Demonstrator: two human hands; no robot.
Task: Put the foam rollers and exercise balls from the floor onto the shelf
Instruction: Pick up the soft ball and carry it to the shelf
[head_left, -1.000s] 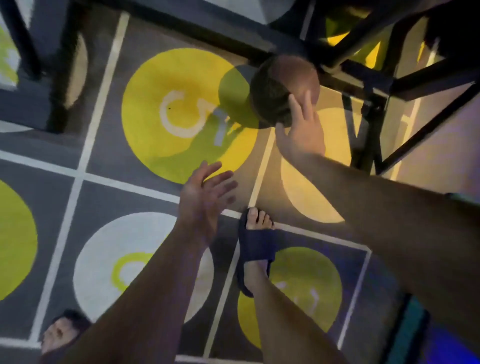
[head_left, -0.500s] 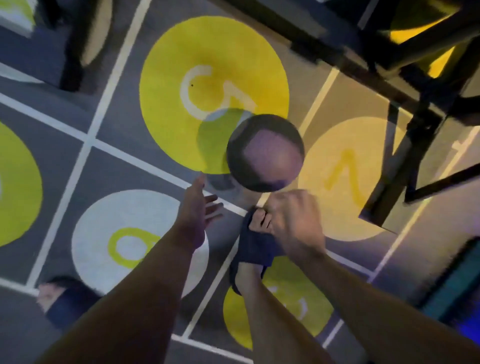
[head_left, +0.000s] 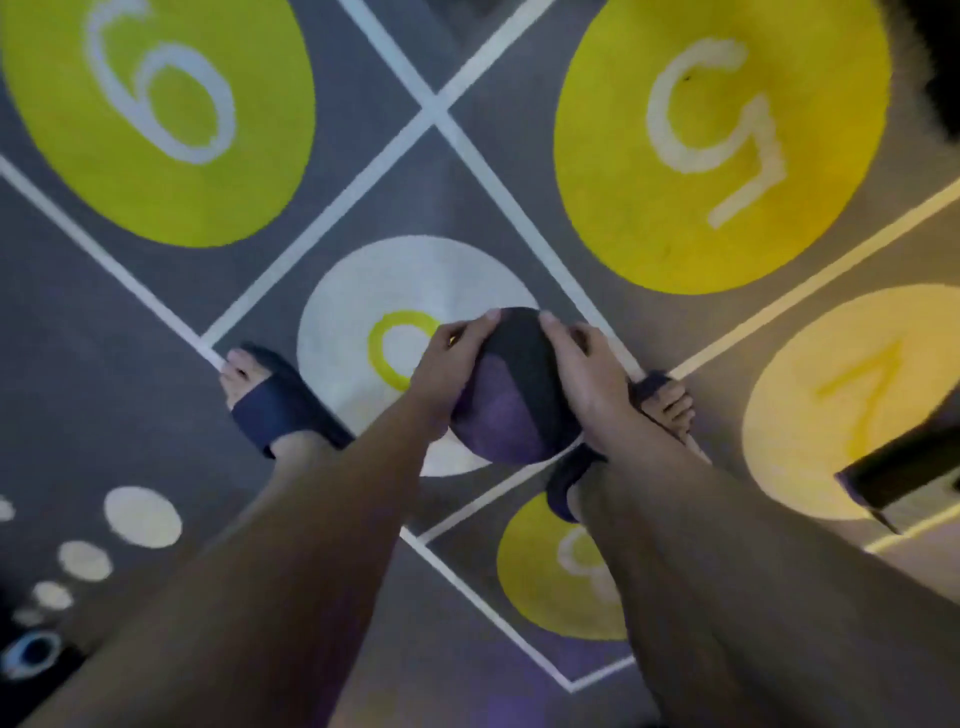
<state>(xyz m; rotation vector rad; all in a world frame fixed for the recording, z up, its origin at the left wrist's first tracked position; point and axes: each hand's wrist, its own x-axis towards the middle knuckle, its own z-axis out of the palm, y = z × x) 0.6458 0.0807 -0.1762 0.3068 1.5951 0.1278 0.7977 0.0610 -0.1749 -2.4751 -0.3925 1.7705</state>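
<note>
The exercise ball, loose a moment ago, is now clasped mid-frame between left hand and right hand, seemingly lifted for shelving.

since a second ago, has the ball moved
Yes. The ball has come away from the yellow 5 circle and is now over the white circle, gripped between the left hand and the right hand.

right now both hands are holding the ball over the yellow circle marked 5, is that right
Not quite. The head view shows the left hand and right hand holding the ball over the white circle, not the yellow circle marked 5, which lies farther off to the right.
</note>
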